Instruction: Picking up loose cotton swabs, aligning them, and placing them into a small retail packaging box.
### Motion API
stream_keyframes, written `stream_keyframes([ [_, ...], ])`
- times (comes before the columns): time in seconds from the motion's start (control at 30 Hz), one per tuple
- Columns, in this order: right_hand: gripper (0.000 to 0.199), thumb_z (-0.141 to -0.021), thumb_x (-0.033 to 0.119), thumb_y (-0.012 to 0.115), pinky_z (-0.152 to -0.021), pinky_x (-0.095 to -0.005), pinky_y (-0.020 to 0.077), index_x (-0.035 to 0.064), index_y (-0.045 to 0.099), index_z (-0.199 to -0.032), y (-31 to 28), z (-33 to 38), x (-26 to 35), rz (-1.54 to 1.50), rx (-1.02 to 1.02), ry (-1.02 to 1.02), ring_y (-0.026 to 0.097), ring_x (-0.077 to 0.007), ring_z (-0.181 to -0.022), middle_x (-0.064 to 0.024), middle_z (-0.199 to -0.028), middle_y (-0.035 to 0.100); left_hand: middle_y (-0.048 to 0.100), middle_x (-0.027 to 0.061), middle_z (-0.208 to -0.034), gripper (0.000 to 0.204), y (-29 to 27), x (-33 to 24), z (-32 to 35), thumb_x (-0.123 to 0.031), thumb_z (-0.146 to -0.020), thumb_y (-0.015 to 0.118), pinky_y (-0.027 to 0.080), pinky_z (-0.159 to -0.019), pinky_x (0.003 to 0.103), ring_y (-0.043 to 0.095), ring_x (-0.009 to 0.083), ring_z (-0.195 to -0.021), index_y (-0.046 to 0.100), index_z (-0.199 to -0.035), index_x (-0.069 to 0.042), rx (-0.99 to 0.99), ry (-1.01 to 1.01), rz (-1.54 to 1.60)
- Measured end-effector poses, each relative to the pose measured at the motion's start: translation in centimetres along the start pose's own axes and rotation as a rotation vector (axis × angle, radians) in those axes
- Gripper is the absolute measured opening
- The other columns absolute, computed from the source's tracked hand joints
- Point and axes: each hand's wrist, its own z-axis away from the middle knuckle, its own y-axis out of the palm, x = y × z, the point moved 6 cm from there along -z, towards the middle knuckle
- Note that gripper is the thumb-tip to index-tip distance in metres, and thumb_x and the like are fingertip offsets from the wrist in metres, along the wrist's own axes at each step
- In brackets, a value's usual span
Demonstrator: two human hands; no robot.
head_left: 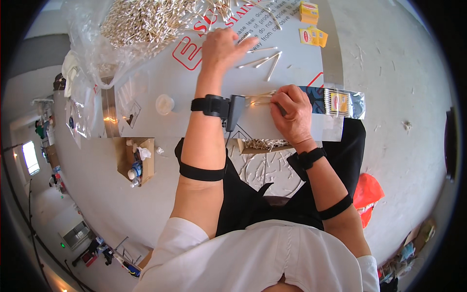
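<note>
My left hand (223,47) reaches over the grey sheet-covered table, thumb stretched out to the right and nothing visible in its fingers. Several loose cotton swabs (274,66) lie on the sheet just right of it. Closer to me, my right hand (293,108) is closed round a few cotton swabs (260,99), whose ends stick out to the left. Right of that hand lies a clear packet (336,102) with a row of swabs and a yellow card inside, over a dark patterned strip (314,97). The right fingertips are partly hidden.
A big heap of cotton swabs (141,24) lies in a clear plastic bag (80,63) at the far left. Yellow cards (313,36) sit at the far right, a small round tub (165,104) at left. Below the table edge are cardboard boxes (149,163) and a red bag (368,194).
</note>
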Motion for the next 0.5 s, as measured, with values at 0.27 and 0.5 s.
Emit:
stream_keyframes([
  [0.27,0.013,-0.068,0.003,0.068,-0.070,-0.0388,0.0450,0.0079,0.059,-0.075,0.0,0.1,-0.1,0.009,-0.012,-0.003,0.057,-0.0275,-0.079,-0.0052,-0.084,0.056,0.064,0.0158,-0.102,0.054,2.0,-6.2,4.4,-0.040,-0.065,0.085,0.046,-0.085,0.046,0.058,0.0327,-0.099,0.064,-0.096,-0.001,-0.088,0.235,-0.219],
  [0.5,0.013,-0.068,0.003,0.068,-0.067,-0.0385,0.0447,0.0079,0.059,-0.074,0.0,0.0,-0.1,0.024,-0.036,-0.025,0.057,-0.0270,-0.076,-0.0048,-0.083,0.056,0.064,0.0111,-0.090,0.011,2.4,-4.8,6.7,-0.004,-0.080,0.069,0.048,-0.082,0.042,0.059,0.0323,-0.093,0.060,-0.086,-0.002,0.073,0.333,-0.007],
])
